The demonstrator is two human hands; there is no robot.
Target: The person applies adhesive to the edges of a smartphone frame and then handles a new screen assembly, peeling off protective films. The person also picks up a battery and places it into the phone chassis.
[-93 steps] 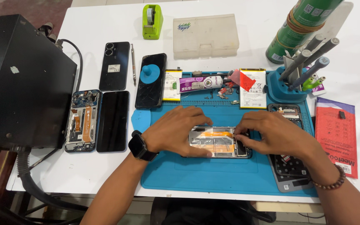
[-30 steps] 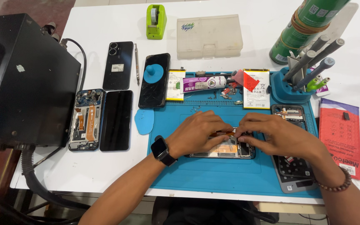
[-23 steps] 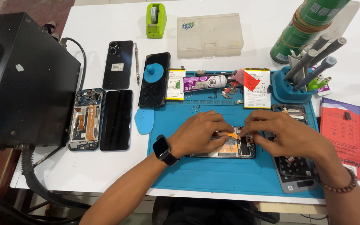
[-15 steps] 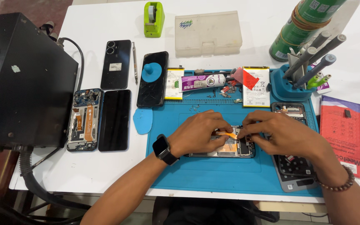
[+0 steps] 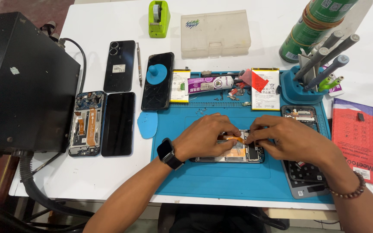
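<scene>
One opened phone (image 5: 238,152) lies mid-way on the blue mat (image 5: 221,181), both hands over it. The left hand (image 5: 203,139) and the right hand (image 5: 283,137) each have their grip pinched together on the orange flex strip (image 5: 233,138) above its innards. Two batteries (image 5: 265,88) sit along the mat's top edge, with one glue tube (image 5: 208,83) between. Four more phones lie left on the white tabletop (image 5: 109,181), beside one black box (image 5: 20,86)

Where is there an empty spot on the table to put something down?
The white table is bare between the green tape dispenser and the black box, and below the opened phone. The blue mat is free under both hands. Its top edge, with batteries and glue tube, is crowded.
</scene>
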